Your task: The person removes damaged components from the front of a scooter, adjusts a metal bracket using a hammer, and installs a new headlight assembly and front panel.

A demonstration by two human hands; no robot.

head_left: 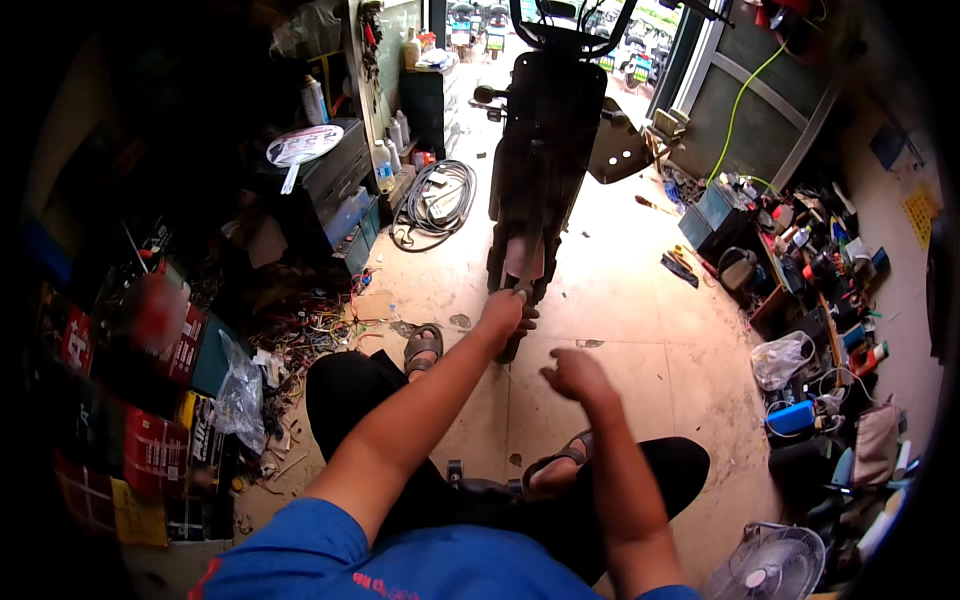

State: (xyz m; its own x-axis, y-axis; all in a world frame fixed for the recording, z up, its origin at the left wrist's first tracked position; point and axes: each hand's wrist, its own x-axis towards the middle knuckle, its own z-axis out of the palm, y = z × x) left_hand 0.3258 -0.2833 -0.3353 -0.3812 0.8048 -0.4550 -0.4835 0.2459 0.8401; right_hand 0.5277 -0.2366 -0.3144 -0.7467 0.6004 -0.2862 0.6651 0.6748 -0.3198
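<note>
A dark two-wheeler, with handlebars at its far end, stands in front of me with its narrow rear end toward me. My left hand reaches to that rear end, its fingers curled at the dark parts there. Exactly which part it grips is hidden by the hand and the shadow. To the right, and apart from the vehicle, my right hand hangs over the floor. Its fingers are bent inward, and whether anything small lies in them cannot be made out.
A coiled cable lies left of the vehicle. Tangled wires and a clear plastic bag sit by boxes on the left. Tools and parts crowd the right wall, near a blue case. A fan stands lower right.
</note>
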